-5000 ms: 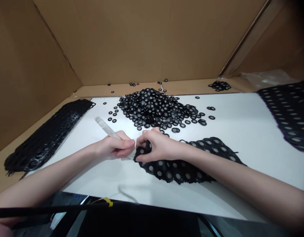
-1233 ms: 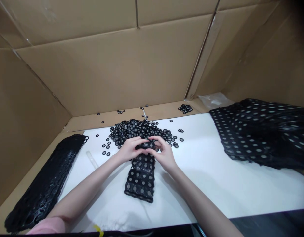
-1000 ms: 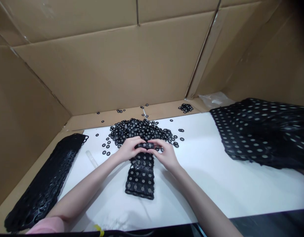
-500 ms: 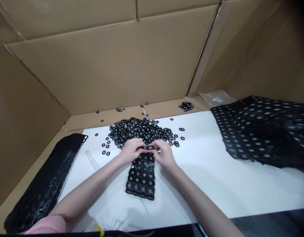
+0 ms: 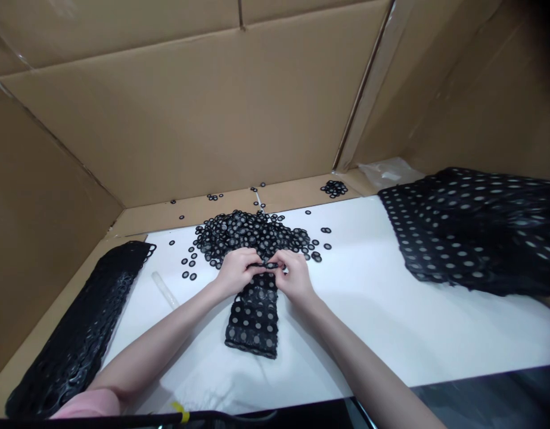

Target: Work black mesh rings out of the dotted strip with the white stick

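A black strip with rows of pale dots point(image 5: 253, 322) lies on the white board, its far end raised between my hands. My left hand point(image 5: 239, 271) pinches the strip's upper edge from the left. From the right, my right hand point(image 5: 293, 275) pinches the same edge, its fingertips close to the left ones. Just beyond both hands spreads a heap of small black rings with pale centres point(image 5: 243, 229). Whether a loose ring is between my fingertips is too small to tell.
At the left lies a long black openwork bundle point(image 5: 78, 328), with a clear tube point(image 5: 164, 290) beside it. A large dotted black sheet point(image 5: 471, 232) covers the right side. Plastic film point(image 5: 388, 171) and a small ring pile point(image 5: 334, 189) sit near the cardboard wall point(image 5: 189, 119).
The view has shifted slightly. My right fingertips have changed position a little at the strip's edge, while my left hand keeps its pinch.
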A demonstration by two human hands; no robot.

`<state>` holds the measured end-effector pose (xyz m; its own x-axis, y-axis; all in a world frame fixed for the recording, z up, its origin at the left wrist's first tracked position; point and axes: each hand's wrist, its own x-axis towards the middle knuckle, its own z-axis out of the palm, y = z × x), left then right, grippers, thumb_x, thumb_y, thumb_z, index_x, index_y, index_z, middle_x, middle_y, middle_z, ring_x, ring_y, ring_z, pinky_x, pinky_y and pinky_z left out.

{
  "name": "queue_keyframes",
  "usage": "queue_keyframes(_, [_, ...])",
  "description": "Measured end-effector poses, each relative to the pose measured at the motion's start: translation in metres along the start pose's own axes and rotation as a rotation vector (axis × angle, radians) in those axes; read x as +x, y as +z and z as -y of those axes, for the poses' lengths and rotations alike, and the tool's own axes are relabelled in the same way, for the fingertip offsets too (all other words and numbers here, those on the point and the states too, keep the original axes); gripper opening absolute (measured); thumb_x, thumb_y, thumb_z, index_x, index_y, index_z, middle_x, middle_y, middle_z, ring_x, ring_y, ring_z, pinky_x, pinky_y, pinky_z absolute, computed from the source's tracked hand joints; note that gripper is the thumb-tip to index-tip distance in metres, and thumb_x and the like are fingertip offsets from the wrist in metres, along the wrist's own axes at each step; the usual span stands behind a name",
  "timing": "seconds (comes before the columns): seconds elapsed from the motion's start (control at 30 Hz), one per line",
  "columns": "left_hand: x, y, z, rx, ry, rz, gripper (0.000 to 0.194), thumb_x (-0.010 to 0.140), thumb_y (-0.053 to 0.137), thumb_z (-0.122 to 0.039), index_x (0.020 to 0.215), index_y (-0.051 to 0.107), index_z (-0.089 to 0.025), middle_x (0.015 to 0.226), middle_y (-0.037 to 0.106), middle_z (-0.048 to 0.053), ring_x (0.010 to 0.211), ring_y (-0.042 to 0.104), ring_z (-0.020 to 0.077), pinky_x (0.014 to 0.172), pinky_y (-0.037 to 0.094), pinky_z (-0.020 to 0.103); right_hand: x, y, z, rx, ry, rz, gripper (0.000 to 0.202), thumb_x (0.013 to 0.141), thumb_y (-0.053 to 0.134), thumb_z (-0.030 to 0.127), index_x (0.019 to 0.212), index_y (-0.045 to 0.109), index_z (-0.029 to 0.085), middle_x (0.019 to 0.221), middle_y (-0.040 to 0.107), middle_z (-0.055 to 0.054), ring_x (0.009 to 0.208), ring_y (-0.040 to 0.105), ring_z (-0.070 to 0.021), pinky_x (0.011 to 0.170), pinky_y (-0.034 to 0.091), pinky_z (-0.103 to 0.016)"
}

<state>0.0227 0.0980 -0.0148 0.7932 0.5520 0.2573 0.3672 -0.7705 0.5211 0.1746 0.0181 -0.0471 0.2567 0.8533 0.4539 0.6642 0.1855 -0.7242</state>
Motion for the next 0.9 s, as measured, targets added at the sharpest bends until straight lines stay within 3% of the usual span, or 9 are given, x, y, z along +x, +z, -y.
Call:
queue_keyframes(0.17, [0.001, -0.001, -0.004, -0.065, -0.047, 0.003, 0.016, 0.085, 0.063, -0.024, 0.071, 0.068, -0.017, 0.069, 0.06, -0.001, 0.07, 0.057, 0.0139, 0.064, 0.039, 0.024, 0.001, 0.0, 0.002, 0.118, 0.071, -0.025, 0.016, 0.059, 0.046, 0.005, 0.061, 0.055, 0.019, 0.06, 0.057, 0.0, 0.058, 0.052, -0.0147, 0.055, 0.039, -0.025])
queue_keyframes(0.27, [0.002, -0.007, -0.001, -0.096, -0.03, 0.013, 0.012, 0.084, 0.065, -0.028, 0.081, 0.071, -0.017, 0.071, 0.061, 0.0, 0.071, 0.057, 0.0151, 0.065, 0.04, 0.025, 0.001, -0.002, 0.003, 0.175, 0.114, -0.024, 0.013, 0.065, 0.051, 0.009, 0.064, 0.061, 0.019, 0.062, 0.062, -0.001, 0.058, 0.055, -0.0144, 0.056, 0.043, -0.025])
queue_keyframes(0.37, [0.003, -0.014, 0.002, -0.094, 0.06, -0.011, 0.023, 0.082, 0.067, -0.033, 0.1, 0.069, -0.018, 0.089, 0.064, 0.005, 0.086, 0.059, 0.0193, 0.077, 0.044, 0.03, 0.002, -0.004, 0.004, 0.207, 0.146, -0.013, 0.007, 0.067, 0.06, 0.016, 0.068, 0.066, 0.018, 0.064, 0.066, -0.002, 0.059, 0.057, -0.0147, 0.058, 0.045, -0.026])
queue_keyframes(0.47, [0.002, -0.018, 0.002, -0.001, 0.213, -0.114, 0.031, 0.084, 0.064, -0.032, 0.112, 0.064, -0.019, 0.105, 0.062, 0.009, 0.099, 0.055, 0.0226, 0.087, 0.042, 0.036, 0.003, -0.005, 0.004, 0.22, 0.172, -0.018, 0.006, 0.068, 0.065, 0.023, 0.069, 0.067, 0.018, 0.062, 0.066, -0.001, 0.056, 0.057, -0.0142, 0.056, 0.045, -0.026])
queue_keyframes(0.6, [-0.001, -0.014, -0.001, 0.069, 0.326, -0.147, 0.021, 0.091, 0.054, -0.028, 0.105, 0.066, -0.018, 0.092, 0.065, 0.007, 0.087, 0.057, 0.0189, 0.078, 0.041, 0.033, 0.003, -0.006, 0.004, 0.198, 0.172, -0.032, 0.01, 0.07, 0.067, 0.028, 0.066, 0.065, 0.018, 0.06, 0.063, -0.001, 0.056, 0.056, -0.0143, 0.055, 0.044, -0.026])
queue_keyframes(0.77, [-0.001, -0.014, 0.001, -0.045, 0.278, -0.076, 0.024, 0.094, 0.05, -0.031, 0.104, 0.067, -0.018, 0.091, 0.067, 0.006, 0.086, 0.06, 0.017, 0.078, 0.042, 0.031, 0.003, -0.007, 0.004, 0.139, 0.098, -0.012, 0.009, 0.071, 0.069, 0.025, 0.065, 0.064, 0.02, 0.062, 0.063, -0.001, 0.061, 0.055, -0.0158, 0.062, 0.044, -0.029])
queue_keyframes(0.9, [0.0, -0.015, 0.0, -0.022, 0.251, -0.093, 0.022, 0.094, 0.05, -0.029, 0.097, 0.068, -0.018, 0.086, 0.068, 0.005, 0.082, 0.06, 0.0163, 0.075, 0.04, 0.031, 0.002, -0.006, 0.003, 0.084, 0.035, 0.0, 0.008, 0.073, 0.067, 0.021, 0.065, 0.064, 0.021, 0.063, 0.064, -0.001, 0.066, 0.055, -0.0171, 0.066, 0.04, -0.03])
